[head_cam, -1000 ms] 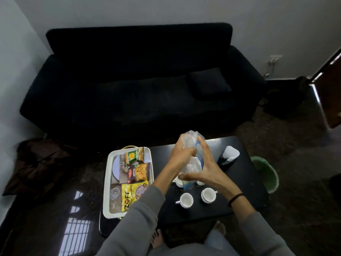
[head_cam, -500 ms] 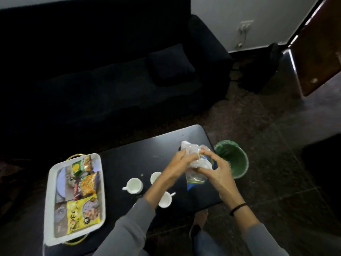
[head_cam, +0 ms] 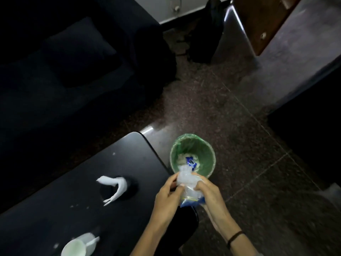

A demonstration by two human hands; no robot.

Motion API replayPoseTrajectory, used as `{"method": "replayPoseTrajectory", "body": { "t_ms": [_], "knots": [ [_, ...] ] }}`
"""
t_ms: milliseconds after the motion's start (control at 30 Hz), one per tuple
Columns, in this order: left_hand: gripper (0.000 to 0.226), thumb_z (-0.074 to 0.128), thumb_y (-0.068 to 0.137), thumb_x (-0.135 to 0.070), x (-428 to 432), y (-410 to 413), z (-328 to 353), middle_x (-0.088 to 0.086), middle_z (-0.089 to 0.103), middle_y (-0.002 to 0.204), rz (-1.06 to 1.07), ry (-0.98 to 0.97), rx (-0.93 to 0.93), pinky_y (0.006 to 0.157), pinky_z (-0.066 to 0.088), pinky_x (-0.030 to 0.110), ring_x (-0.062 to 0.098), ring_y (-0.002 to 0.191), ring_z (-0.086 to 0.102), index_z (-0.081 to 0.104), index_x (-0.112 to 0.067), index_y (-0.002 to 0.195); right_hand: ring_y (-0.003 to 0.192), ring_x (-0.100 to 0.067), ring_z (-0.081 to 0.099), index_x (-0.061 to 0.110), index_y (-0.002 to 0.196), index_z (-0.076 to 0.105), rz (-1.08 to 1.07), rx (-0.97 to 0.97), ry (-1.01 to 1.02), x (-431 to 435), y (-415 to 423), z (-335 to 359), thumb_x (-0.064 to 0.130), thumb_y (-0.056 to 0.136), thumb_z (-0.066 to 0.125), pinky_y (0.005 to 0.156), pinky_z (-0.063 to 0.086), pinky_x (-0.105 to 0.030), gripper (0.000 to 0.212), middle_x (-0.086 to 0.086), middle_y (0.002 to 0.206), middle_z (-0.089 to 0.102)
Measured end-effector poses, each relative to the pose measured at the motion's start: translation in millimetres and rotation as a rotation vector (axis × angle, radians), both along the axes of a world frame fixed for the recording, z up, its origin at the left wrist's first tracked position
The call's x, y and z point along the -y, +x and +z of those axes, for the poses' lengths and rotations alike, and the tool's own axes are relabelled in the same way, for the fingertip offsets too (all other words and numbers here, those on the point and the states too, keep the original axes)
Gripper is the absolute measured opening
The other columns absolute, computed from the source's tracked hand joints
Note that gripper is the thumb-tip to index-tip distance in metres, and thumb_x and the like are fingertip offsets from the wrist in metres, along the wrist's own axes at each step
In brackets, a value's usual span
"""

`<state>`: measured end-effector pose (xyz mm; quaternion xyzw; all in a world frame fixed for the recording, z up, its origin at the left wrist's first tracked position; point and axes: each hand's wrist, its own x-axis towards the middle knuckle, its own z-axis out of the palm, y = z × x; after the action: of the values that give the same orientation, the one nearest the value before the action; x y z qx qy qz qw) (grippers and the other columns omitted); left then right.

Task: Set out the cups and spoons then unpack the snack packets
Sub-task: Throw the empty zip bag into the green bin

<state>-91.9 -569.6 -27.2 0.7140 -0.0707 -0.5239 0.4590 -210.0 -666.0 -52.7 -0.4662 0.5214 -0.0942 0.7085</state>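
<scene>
Bin (head_cam: pixel 204 154) sits beside table (head_cam: pixel 129 163), bag (head_cam: pixel 185 180) overlapping its near rim.

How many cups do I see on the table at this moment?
1: a white cup stands on the black table at the bottom-left edge of the picture, blurred and partly cut off by the frame. Others may sit out of view beyond that edge.
</scene>
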Motion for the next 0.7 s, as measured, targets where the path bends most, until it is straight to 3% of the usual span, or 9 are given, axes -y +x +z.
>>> {"method": "replayPoseTrajectory", "body": {
  "t_ms": [67,167,233,300,400,533,633,700],
  "knots": [
    [0.041,0.06,0.099,-0.016,25,3,-29,-0.007,0.074,0.12,-0.033,0.029,0.015,0.097,0.057,0.045,0.012,0.106,0.072,0.062,-0.037,0.134,0.102,-0.028,0.074,0.029,0.123,0.071,0.011,-0.016,-0.005,19,-1,-27,0.022,0.083,0.054,0.08,0.061,-0.034,0.044,-0.002,0.11,0.079],
    [0.043,0.061,0.091,-0.019,58,8,-63,-0.001,0.075,0.118,-0.068,0.057,0.034,0.098,0.056,0.049,0.019,0.109,0.071,0.065,-0.03,0.133,0.102,-0.024,0.072,0.028,0.12,0.072,-0.046,-0.146,-0.107,50,2,-67,0.017,0.083,0.055,0.088,0.06,-0.043,0.042,-0.002,0.112,0.077],
    [0.04,0.06,0.091,-0.016,77,12,-84,0.001,0.074,0.119,-0.075,0.085,0.048,0.099,0.055,0.048,0.019,0.111,0.07,0.067,-0.025,0.129,0.1,-0.013,0.069,0.033,0.119,0.072,-0.036,-0.244,-0.19,68,7,-91,0.019,0.088,0.06,0.082,0.057,-0.034,0.036,0.002,0.118,0.073],
    [0.038,0.061,0.094,-0.014,89,17,-102,0.003,0.071,0.121,-0.068,0.12,0.06,0.101,0.054,0.046,0.019,0.113,0.068,0.066,-0.02,0.131,0.1,-0.012,0.067,0.036,0.12,0.071,-0.03,-0.318,-0.218,85,15,-114,0.025,0.088,0.066,0.078,0.049,-0.026,0.034,0.003,0.124,0.069],
    [0.038,0.062,0.094,-0.017,100,24,-119,0.001,0.07,0.117,-0.071,0.164,0.061,0.098,0.057,0.043,0.015,0.109,0.068,0.067,-0.017,0.131,0.111,-0.017,0.059,0.028,0.133,0.064,-0.017,-0.432,-0.193,105,31,-148,0.028,0.086,0.073,0.086,0.046,-0.028,0.048,-0.002,0.138,0.061],
    [0.025,0.062,0.095,-0.014,107,28,-133,-0.002,0.071,0.108,-0.058,0.162,0.033,0.088,0.062,0.035,0.007,0.093,0.071,0.071,-0.02,0.117,0.128,-0.024,0.053,0.017,0.147,0.051,0.022,-0.487,-0.167,122,45,-176,0.031,0.084,0.08,0.102,0.046,-0.035,0.071,-0.008,0.149,0.051],
    [0.019,0.061,0.095,-0.012,106,28,-136,-0.003,0.072,0.101,-0.043,0.159,0.037,0.075,0.063,0.025,-0.004,0.073,0.071,0.07,-0.024,0.106,0.128,-0.03,0.054,0.014,0.138,0.057,0.052,-0.543,-0.172,123,45,-183,0.034,0.082,0.081,0.108,0.046,-0.044,0.065,-0.012,0.143,0.054],
    [0.021,0.06,0.095,-0.012,106,27,-135,0.0,0.072,0.107,-0.033,0.165,0.034,0.077,0.063,0.028,-0.001,0.08,0.07,0.071,-0.019,0.112,0.118,-0.028,0.059,0.015,0.128,0.062,0.042,-0.549,-0.186,120,44,-180,0.032,0.082,0.08,0.098,0.05,-0.038,0.052,-0.012,0.135,0.058]
  ]
}}
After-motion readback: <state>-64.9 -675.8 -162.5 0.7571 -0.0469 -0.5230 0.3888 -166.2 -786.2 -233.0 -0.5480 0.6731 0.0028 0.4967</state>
